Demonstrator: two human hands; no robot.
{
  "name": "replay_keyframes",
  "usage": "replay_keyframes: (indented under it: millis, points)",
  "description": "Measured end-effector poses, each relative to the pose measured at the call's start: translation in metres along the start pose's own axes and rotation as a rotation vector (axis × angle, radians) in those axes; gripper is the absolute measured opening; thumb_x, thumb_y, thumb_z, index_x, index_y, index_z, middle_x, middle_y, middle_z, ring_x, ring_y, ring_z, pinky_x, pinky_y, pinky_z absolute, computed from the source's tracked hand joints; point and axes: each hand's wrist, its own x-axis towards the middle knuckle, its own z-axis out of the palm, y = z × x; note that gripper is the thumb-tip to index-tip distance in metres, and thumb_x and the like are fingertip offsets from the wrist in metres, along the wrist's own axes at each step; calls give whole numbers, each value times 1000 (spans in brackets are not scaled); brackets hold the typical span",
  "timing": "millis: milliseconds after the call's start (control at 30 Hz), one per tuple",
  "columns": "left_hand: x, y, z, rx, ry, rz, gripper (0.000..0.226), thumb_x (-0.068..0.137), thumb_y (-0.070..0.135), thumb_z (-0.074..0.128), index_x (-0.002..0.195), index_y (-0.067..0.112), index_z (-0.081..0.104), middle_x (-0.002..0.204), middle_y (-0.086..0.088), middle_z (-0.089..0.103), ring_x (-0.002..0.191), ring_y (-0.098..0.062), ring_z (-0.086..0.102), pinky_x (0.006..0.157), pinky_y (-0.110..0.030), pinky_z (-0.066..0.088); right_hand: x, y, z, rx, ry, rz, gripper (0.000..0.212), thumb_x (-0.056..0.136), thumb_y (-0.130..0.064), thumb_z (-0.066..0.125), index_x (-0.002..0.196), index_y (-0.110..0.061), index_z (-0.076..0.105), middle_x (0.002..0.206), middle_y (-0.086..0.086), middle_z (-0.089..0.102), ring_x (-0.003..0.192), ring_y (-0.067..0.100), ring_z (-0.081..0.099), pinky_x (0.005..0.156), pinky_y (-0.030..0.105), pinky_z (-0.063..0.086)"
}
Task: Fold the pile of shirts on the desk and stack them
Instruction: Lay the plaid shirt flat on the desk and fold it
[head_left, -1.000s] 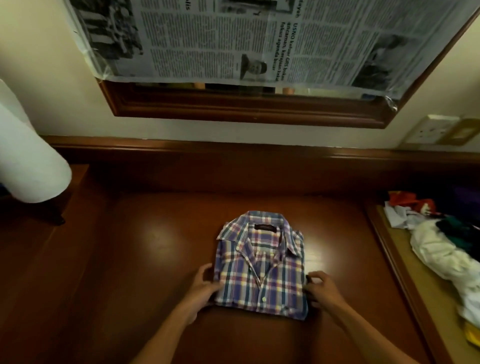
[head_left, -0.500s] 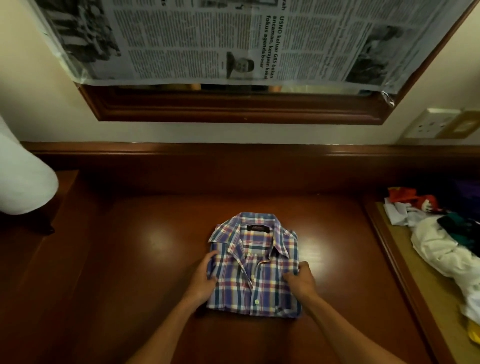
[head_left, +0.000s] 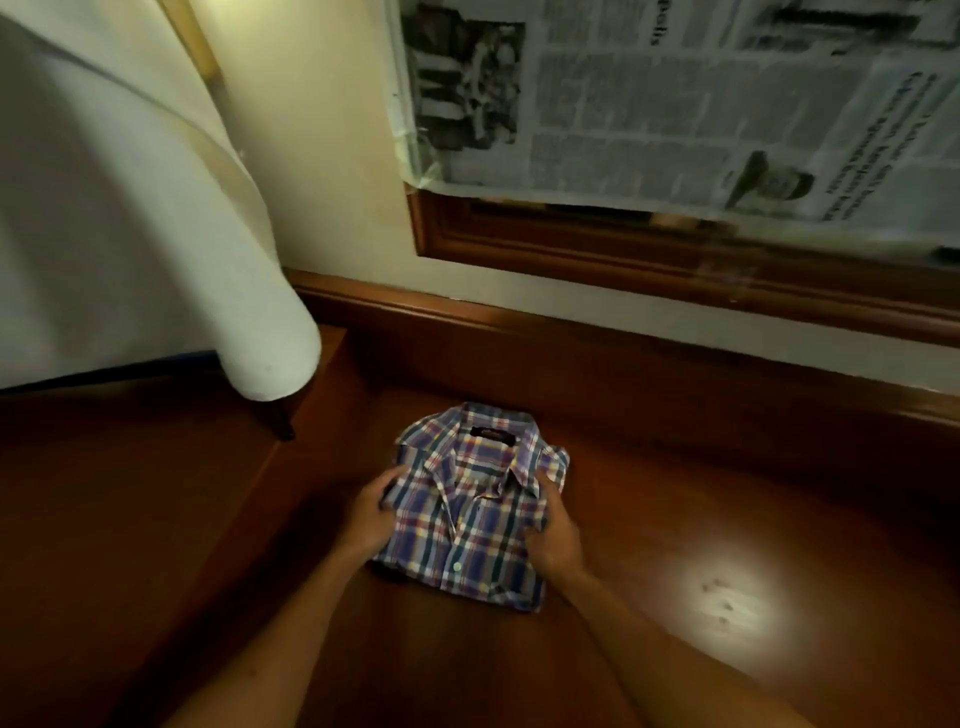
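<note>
So there's exactly one shirt in view, a folded plaid shirt (head_left: 470, 512) in blue, red, white and yellow checks, collar pointing toward the wall, buttons up, sitting on the dark wooden desk (head_left: 675, 545). Two hands on it, one per side. The left hand (head_left: 371, 512) grips the shirt's left edge about halfway up, fingers curled around the fabric and tucked partly under it. The right hand (head_left: 553, 532) does the same on the right edge, thumb on top near the collar wing, fingers wrapped around the side. Both forearms come in from the bottom of the frame, angled inward toward the shirt. One white lampshade (head_left: 130, 208) hangs over the left part of the desk, well apart from the shirt, and one sheet of newspaper (head_left: 701, 104) covers a wood-framed mirror (head_left: 623, 254) on the wall behind. The shirt's collar end sits near the desk's raised back ledge but not touching it. Bare shiny wood lies to the right of the shirt, with a bright glare spot on it, and more bare wood to the left.
</note>
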Motion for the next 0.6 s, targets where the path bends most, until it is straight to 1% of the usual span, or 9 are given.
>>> replay_keyframes:
  millis: [67, 133, 233, 267, 300, 400, 467, 533, 600]
  points:
    - [14, -4, -24, 43, 54, -17, 64, 90, -18, 38, 137, 23, 52, 149, -8, 42, 115, -22, 56, 83, -35, 56, 20, -16, 19, -40, -49, -13, 72, 96, 5, 46, 153, -31, 20, 127, 19, 58, 93, 32, 66, 71, 42, 56]
    - [24, -9, -40, 108, 87, -29, 63, 89, -18, 39, 137, 21, 52, 148, -8, 43, 100, -17, 55, 77, -36, 55, 34, -28, 36, -79, -109, -21, 74, 97, 3, 48, 153, -34, 17, 112, 18, 65, 69, 22, 61, 57, 33, 53]
    - [30, -11, -52, 168, 93, -104, 63, 89, -14, 42, 140, 22, 49, 142, -12, 48, 79, -12, 53, 71, -33, 51, 47, -37, 51, -173, -229, -70, 77, 96, 2, 48, 154, -36, 13, 108, 9, 65, 59, 10, 54, 47, 18, 43]
    - [30, -10, -51, 190, 70, -138, 63, 90, -11, 44, 143, 24, 45, 141, -12, 49, 79, -12, 54, 73, -32, 50, 51, -38, 52, -214, -272, -95, 79, 95, 2, 49, 154, -37, 12, 107, 10, 65, 58, 10, 53, 47, 17, 43]
    - [28, -9, -49, 242, 45, -163, 64, 92, -6, 48, 147, 26, 39, 142, -13, 47, 88, -14, 57, 79, -31, 50, 53, -39, 51, -247, -304, -109, 80, 95, 1, 50, 154, -38, 11, 107, 12, 64, 59, 11, 54, 48, 18, 44]
    - [23, -7, -36, 625, 132, -29, 69, 94, 15, 58, 152, 30, 24, 144, -13, 39, 121, -28, 50, 97, -35, 45, 56, -41, 41, -467, -344, -84, 73, 98, -22, 53, 153, -38, 8, 104, 12, 65, 75, 23, 64, 61, 34, 55]
    - [21, -2, -24, 693, 221, 149, 60, 97, 31, 53, 151, 30, 27, 151, -12, 33, 131, -28, 42, 103, -37, 42, 50, -41, 33, -779, -163, -117, 67, 97, -47, 48, 152, -33, 12, 114, 10, 60, 94, 26, 62, 76, 39, 54]
    - [25, -1, -13, 651, 105, 204, 66, 96, 50, 50, 152, 35, 20, 161, -9, 14, 145, -31, 22, 112, -46, 33, 46, -43, 31, -913, 28, -218, 67, 95, -57, 45, 150, -32, 16, 132, 12, 45, 117, 29, 48, 95, 43, 44]
    - [30, -8, -4, 582, -109, 108, 88, 84, 66, 57, 152, 45, 5, 162, -2, -14, 149, -30, -10, 118, -54, 15, 49, -39, 34, -947, -44, -295, 79, 90, -64, 48, 152, -35, 8, 151, 15, 22, 138, 35, 25, 108, 53, 29]
